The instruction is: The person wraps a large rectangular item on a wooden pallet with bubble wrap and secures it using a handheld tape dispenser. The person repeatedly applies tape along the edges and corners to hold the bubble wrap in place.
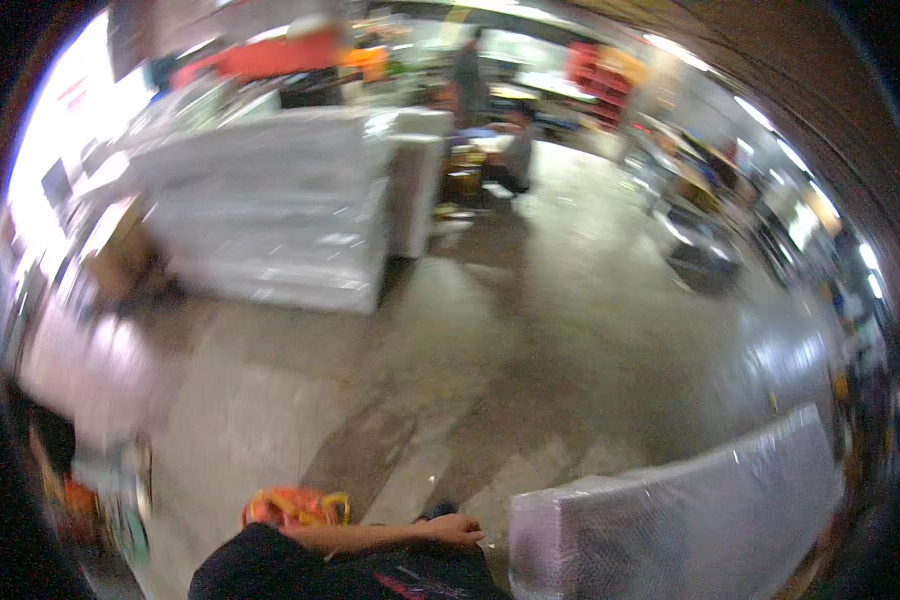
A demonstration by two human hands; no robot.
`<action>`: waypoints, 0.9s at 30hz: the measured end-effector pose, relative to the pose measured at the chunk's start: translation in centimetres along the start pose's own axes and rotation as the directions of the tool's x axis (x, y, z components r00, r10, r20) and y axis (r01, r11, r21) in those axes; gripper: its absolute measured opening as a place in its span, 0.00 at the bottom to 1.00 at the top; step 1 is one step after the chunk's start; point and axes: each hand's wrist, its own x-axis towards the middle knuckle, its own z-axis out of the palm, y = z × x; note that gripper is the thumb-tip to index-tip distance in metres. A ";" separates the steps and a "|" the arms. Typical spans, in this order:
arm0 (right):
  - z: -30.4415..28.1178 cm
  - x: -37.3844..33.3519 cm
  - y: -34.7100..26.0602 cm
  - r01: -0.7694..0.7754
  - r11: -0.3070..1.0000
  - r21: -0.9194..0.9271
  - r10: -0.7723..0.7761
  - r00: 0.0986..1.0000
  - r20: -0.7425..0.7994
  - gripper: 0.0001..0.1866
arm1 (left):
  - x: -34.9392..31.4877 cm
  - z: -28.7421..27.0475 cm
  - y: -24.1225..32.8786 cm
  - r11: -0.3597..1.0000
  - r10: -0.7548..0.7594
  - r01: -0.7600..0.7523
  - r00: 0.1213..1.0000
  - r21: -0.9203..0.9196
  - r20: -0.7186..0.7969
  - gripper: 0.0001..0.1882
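My left forearm reaches across the front of my dark shirt from the lower left. At its end, my left hand (pixel 455 530) is blurred, and its fingers are too smeared to show whether they hold anything. Just beyond the forearm is an orange bundle with yellow strap-like loops (pixel 295 507), partly hidden by the arm. To the right of the hand, a long slab-like piece wrapped in bubble wrap (pixel 670 510) stands apart from it. My right hand is out of view.
A large plastic-wrapped stack (pixel 270 215) stands at the far left, with a cardboard box (pixel 120 250) beside it. Two people, one standing (pixel 467 80) and one low down (pixel 515 155), are farther off. Red shelving (pixel 598 85) is behind; a dark bin-like object (pixel 705 245) sits right.
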 end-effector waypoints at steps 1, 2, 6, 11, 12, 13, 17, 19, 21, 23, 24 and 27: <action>-0.5 -0.3 0.7 -0.053 0.998 0.031 0.054 0.998 -0.043 0.47 | 1.1 -1.1 -0.6 0.999 0.001 -0.002 1.000 0.055 0.014 0.28; -0.8 -0.9 1.3 -0.110 0.992 0.065 0.115 0.990 -0.077 0.47 | 2.2 -2.4 -1.1 0.996 0.009 -0.011 1.000 0.088 0.029 0.28; -0.4 -4.3 2.3 -0.342 0.918 0.200 0.375 0.913 -0.161 0.47 | 5.6 -9.4 -2.7 0.978 -0.174 0.148 0.967 0.145 0.185 0.28; 3.3 -8.9 -1.1 -0.586 0.722 0.369 0.673 0.719 -0.174 0.48 | 8.1 -15.7 0.2 0.921 -0.252 0.145 0.929 0.360 0.271 0.28; 3.8 -9.6 -2.4 -0.622 0.681 0.386 0.715 0.678 -0.169 0.48 | 8.6 -16.0 1.2 0.954 -0.238 0.148 0.901 0.259 0.364 0.28; 3.9 -9.9 -3.7 -0.653 0.640 0.404 0.753 0.637 -0.163 0.48 | 9.1 -16.2 2.0 0.961 -0.268 0.205 0.864 0.188 0.427 0.28; 4.2 -9.5 -12.3 -0.649 0.538 0.538 0.837 0.489 -0.246 0.48 | 11.4 -15.5 5.2 0.920 -0.281 0.014 0.720 0.392 0.634 0.24; 4.5 -8.6 -17.0 -0.713 0.438 0.547 0.899 0.362 -0.249 0.48 | 12.2 -14.8 6.7 0.959 -0.214 -0.046 0.531 0.280 0.820 0.24; 4.8 -7.7 -21.0 -0.620 0.459 0.636 0.887 0.279 -0.368 0.46 | 12.3 -13.9 8.2 0.984 -0.128 0.158 0.339 0.077 0.932 0.24; 5.1 -6.0 -24.6 -0.528 0.493 0.691 0.864 0.204 -0.461 0.45 | 11.7 -13.3 9.7 0.936 -0.212 0.331 0.263 0.118 0.941 0.22; 5.2 -5.3 -25.8 -0.485 0.509 0.711 0.852 0.167 -0.496 0.46 | 11.4 -13.1 10.5 0.904 -0.292 0.390 0.257 0.178 0.921 0.21; 6.0 -4.0 -29.0 -0.427 0.521 0.739 0.838 0.090 -0.538 0.47 | 9.9 -12.2 12.0 0.865 -0.206 0.491 0.165 0.101 0.965 0.17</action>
